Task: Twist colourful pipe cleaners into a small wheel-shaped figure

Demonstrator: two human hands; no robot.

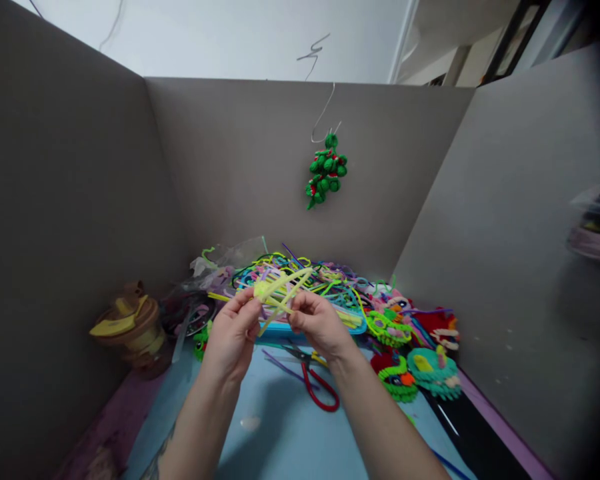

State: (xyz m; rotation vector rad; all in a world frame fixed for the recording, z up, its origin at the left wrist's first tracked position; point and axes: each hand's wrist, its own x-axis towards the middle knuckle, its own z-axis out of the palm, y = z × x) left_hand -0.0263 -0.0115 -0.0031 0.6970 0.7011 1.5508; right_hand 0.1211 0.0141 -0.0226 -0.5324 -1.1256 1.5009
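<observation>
Pale yellow pipe cleaners (283, 289) are held up between my two hands above the blue work surface. My left hand (234, 327) pinches a small bunched yellow part at their left end. From there the strands run to the right, and one bends back at its far tip. My right hand (320, 320) has thumb and fingers closed on the lower strand. Below the hands lie red-handled scissors (320, 393), partly over a purple pipe cleaner (285, 367). A blue tray (280, 328) full of pipe cleaners sits just behind the hands.
Grey panels (260, 153) wall in three sides. A green bundle (327, 170) hangs from a wire on the back panel. Colourful fuzzy figures (435, 370) pile up at right beside a black strip (473, 427). A brown container (135, 333) stands at left.
</observation>
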